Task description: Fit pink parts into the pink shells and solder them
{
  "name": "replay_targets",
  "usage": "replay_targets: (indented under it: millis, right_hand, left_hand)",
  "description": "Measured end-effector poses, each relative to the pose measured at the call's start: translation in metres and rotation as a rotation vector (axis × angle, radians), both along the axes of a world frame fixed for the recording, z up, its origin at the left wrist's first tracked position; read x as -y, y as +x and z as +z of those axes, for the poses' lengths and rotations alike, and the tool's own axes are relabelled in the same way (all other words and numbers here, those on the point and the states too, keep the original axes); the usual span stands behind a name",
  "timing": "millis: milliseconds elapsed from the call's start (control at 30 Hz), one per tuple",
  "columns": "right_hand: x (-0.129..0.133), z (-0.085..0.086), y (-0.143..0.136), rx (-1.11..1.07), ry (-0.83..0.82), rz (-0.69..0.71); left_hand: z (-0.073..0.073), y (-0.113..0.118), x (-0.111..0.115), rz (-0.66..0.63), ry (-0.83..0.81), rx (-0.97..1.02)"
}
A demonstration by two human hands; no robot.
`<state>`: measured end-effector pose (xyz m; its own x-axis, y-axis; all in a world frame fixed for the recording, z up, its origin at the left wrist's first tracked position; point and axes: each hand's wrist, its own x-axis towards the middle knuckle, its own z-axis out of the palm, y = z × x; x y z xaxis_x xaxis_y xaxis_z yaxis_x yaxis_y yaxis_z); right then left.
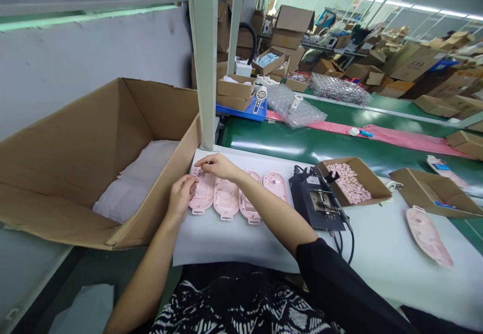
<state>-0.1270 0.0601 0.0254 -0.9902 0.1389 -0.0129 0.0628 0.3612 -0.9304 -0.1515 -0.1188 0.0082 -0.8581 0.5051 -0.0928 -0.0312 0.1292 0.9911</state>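
Note:
Four pink plastic shells would be too exact a tally, so I note several in a row on the white table; the leftmost pink plastic shell [202, 198] lies under both hands. My left hand [181, 194] is closed at its left edge, fingertips pinched together. Above its upper part, my right hand [217, 166] is closed too, with the index finger and thumb near the shell's top. Anything held in either is too small to make out. Beside it lie a second pink shell [226, 200], a third one [249, 211], partly behind my right forearm, and another shell [275, 184].
A large cardboard box [158, 193] with white sheets stands left. Right of the shells are a black device [307, 208] with cables, a box of small pink parts [372, 193], an open cardboard box [411, 183] and a pink shell [428, 233]. A green conveyor [271, 140] runs behind.

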Motion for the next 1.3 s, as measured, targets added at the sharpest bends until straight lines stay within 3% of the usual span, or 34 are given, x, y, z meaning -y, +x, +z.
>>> replay_targets:
  millis: [67,200,500,733,967,1300]
  right_hand:
    - [-0.001,-0.002,-0.009,0.074,0.172,0.002]
    - [0.003,-0.004,-0.023,0.138,0.356,0.015]
    - [0.010,-0.012,-0.028,0.153,0.704,0.049]
    - [-0.001,-0.004,-0.029,0.075,0.792,-0.009]
    - [-0.012,-0.017,-0.035,0.156,0.773,0.076]
    - [-0.011,-0.015,-0.047,0.236,0.746,0.156]
  left_hand:
    - [-0.003,-0.001,0.004,-0.016,-0.143,-0.154]
    - [-0.006,-0.004,0.009,-0.073,-0.435,-0.402]
    - [0.000,-0.004,0.004,-0.189,-0.842,-0.595]
    - [0.008,-0.002,-0.003,-0.234,-0.994,-0.660]
    - [0.009,-0.006,-0.013,-0.299,-1.094,-0.708]
    - [0.002,-0.011,-0.014,-0.260,-0.993,-0.643]
